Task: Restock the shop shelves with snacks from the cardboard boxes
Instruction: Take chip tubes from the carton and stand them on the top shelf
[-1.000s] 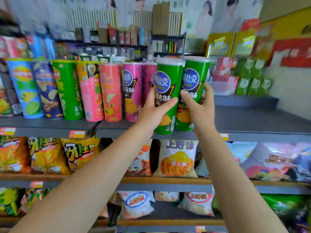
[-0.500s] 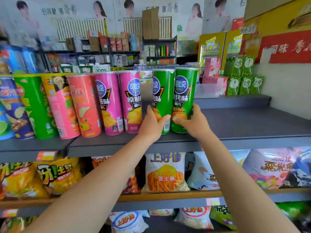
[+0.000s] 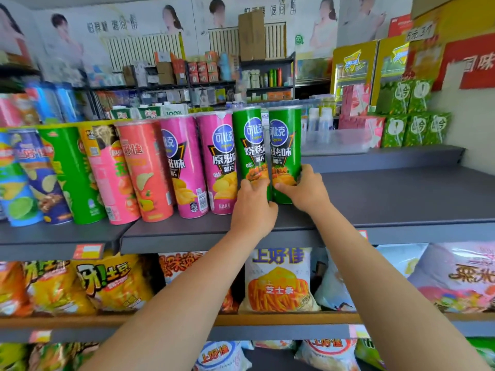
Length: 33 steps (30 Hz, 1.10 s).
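A: Status?
B: Dark grey flat metal shelf (image 3: 388, 199) carries both tall green cardboard crisp tubes (image 3: 251, 145), touching, right of the glossy pink tubes (image 3: 217, 162). Your left hand (image 3: 253, 207) and right hand (image 3: 305, 192) each clasp one near its base.
A: Advice?
B: Smooth cylinders tip easily: seat bases flat, labels forward, then let go.

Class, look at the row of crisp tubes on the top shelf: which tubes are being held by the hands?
The two green tubes at the row's right end: the left hand holds one, the right hand the other. The pink tubes stand untouched.
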Each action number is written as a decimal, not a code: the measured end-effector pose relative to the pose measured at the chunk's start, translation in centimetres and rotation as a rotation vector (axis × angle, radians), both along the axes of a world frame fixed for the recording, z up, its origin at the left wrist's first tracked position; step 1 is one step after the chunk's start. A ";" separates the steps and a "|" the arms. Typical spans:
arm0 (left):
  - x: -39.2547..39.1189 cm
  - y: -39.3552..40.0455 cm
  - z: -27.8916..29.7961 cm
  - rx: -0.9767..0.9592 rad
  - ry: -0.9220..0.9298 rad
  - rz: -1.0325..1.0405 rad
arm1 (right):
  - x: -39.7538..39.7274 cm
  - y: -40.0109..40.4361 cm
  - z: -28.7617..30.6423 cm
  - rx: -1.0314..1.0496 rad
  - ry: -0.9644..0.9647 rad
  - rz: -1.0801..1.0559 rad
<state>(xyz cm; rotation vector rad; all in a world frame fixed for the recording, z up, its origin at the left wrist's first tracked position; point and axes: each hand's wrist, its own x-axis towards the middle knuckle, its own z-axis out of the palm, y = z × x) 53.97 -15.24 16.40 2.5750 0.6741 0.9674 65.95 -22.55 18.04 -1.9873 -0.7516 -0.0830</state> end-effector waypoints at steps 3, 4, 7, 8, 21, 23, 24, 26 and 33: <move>0.2 0.2 -0.1 -0.009 0.056 0.015 | -0.3 0.0 -0.4 -0.007 -0.007 -0.012; 0.2 0.2 -0.2 -0.003 0.059 0.019 | -0.3 0.0 -0.5 -0.008 -0.012 -0.013; 0.4 0.1 -0.2 0.014 0.073 0.023 | -0.5 -0.1 -0.5 0.012 -0.021 -0.017; 0.4 0.1 -0.2 0.019 0.092 0.030 | -0.7 -0.1 -0.5 0.025 -0.026 -0.024; 0.7 0.6 -0.3 0.006 0.211 0.060 | -0.5 0.4 -0.8 -0.139 -0.242 -0.097; 0.6 0.6 -0.3 0.008 0.198 0.034 | -0.3 0.3 -1.0 -0.137 -0.243 -0.094; 0.4 0.5 -0.3 0.007 0.159 0.004 | -0.4 0.2 -1.0 -0.132 -0.241 -0.089; -0.5 -0.1 -0.2 -0.014 -0.010 -0.123 | -0.9 -0.2 -0.7 -0.066 -0.234 -0.081; -13.6 -0.6 -5.4 -0.008 -0.422 -0.329 | -11.8 -1.8 -3.2 0.446 -0.207 0.230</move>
